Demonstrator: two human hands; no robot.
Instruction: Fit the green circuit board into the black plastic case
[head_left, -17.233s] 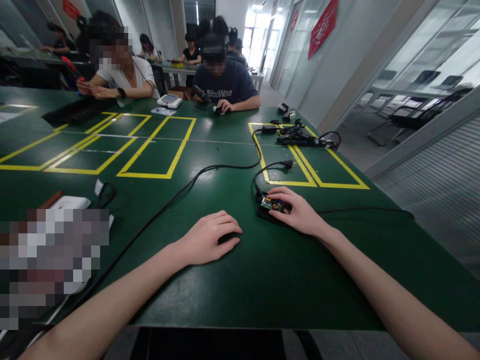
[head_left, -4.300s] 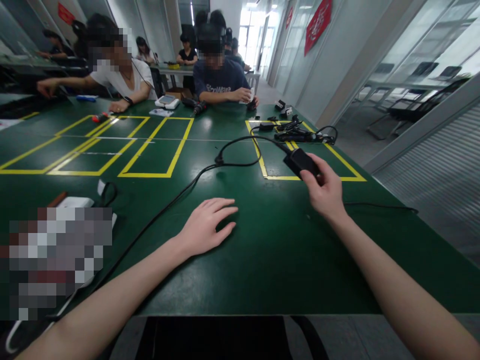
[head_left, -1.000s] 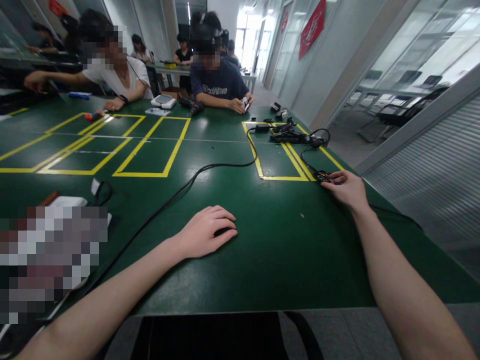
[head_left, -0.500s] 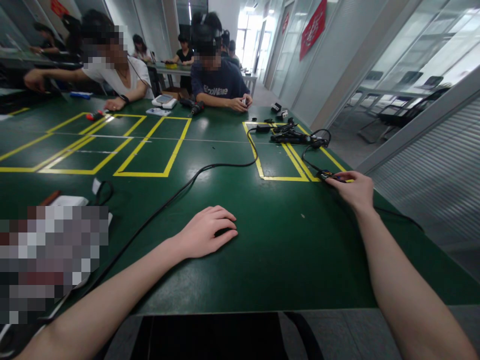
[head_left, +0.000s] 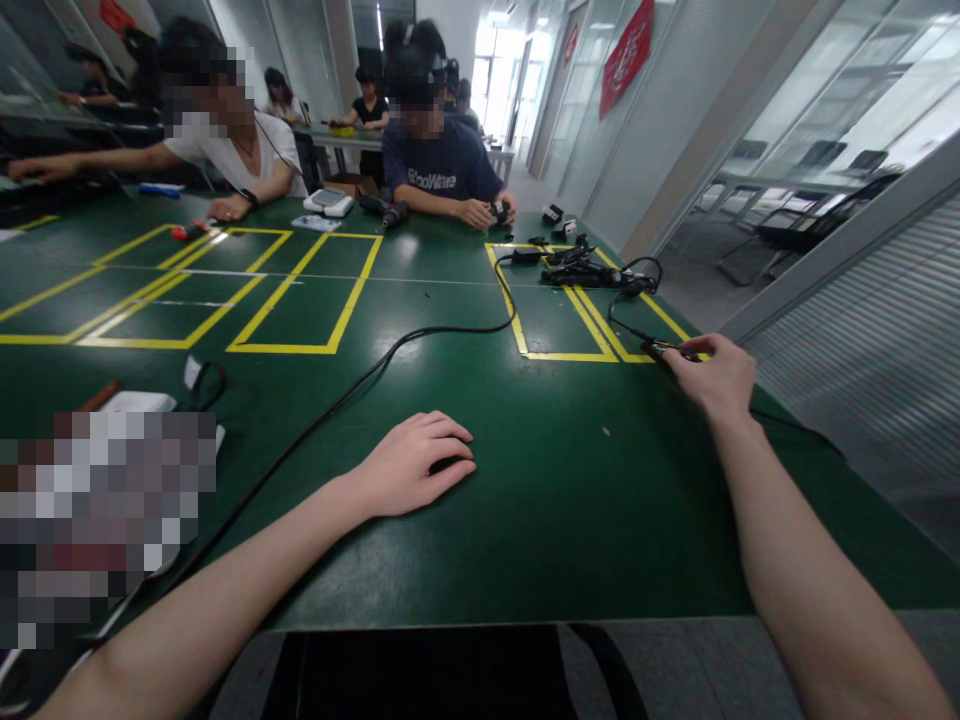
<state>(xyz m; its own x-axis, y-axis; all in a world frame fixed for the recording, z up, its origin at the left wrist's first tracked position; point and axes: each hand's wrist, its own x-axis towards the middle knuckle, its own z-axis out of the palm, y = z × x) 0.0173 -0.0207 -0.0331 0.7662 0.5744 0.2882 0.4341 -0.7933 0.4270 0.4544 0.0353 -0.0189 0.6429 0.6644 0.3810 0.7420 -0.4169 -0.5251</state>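
My left hand [head_left: 417, 462] rests palm down on the green table [head_left: 525, 520], fingers loosely curled over the surface, holding nothing I can see. My right hand [head_left: 712, 378] reaches to the right, at the near corner of a yellow taped rectangle [head_left: 600, 355]. Its fingers pinch a small black part with a circuit board [head_left: 663, 350] whose thin black cord runs back toward a pile of black adapters and cables [head_left: 592, 270].
A long black cable [head_left: 390, 355] crosses the table's middle. Yellow taped rectangles [head_left: 300, 300] mark the far half. A white item and a black strap [head_left: 202, 385] lie at the left. Two people sit across the table handling small parts. The table's right edge [head_left: 795, 420] is close to my right hand.
My right hand slid the small black part a little further right along the yellow tape corner. My left hand stayed where it was.
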